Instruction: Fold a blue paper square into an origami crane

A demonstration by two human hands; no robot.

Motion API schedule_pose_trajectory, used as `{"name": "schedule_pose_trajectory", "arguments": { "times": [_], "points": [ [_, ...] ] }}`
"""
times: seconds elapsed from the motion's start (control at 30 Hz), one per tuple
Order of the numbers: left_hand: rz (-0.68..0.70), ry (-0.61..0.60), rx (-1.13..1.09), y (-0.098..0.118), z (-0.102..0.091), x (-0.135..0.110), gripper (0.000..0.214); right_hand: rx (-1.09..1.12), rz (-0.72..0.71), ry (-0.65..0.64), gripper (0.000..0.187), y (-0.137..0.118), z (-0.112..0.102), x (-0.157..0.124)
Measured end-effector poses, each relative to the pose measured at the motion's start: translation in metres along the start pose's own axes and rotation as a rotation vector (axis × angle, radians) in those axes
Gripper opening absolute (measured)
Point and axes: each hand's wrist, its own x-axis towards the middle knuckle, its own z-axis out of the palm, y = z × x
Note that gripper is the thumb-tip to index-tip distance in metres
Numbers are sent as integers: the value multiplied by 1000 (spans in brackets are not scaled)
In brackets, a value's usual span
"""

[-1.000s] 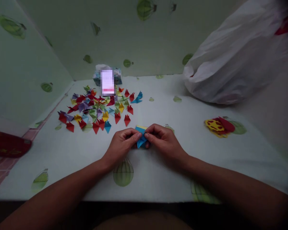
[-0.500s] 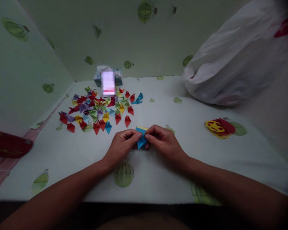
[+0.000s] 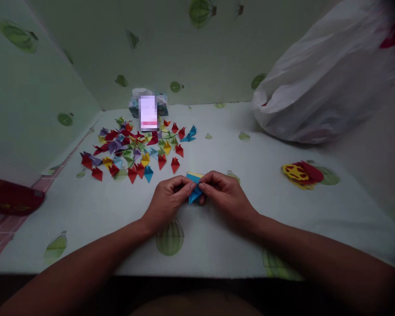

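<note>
Pinching blue paper piece (image 3: 194, 193) between left hand (image 3: 167, 201) and right hand (image 3: 224, 196), bare table (image 3: 243, 228) around, folded pile (image 3: 136, 149) behind-left.

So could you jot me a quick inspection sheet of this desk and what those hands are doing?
Surface: pale table cover printed with green balloons.
Job's things: blue folded paper, pinched by the left hand and right hand.
Clutter: heap of coloured folded paper pieces; small packet; red-yellow paper stack; red pouch.
Hands: both closed on the blue paper.
Cables: nothing seen.
Surroundings: white plastic bag; balloon-print wall.
</note>
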Motion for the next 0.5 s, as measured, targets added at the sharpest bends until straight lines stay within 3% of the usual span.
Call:
{"name": "schedule_pose_trajectory", "arguments": {
  "times": [0.5],
  "points": [
    [0,-33,-36,-5,-1,-1,26,2,-6,-19,17,-2,0,0]
  ]
}}
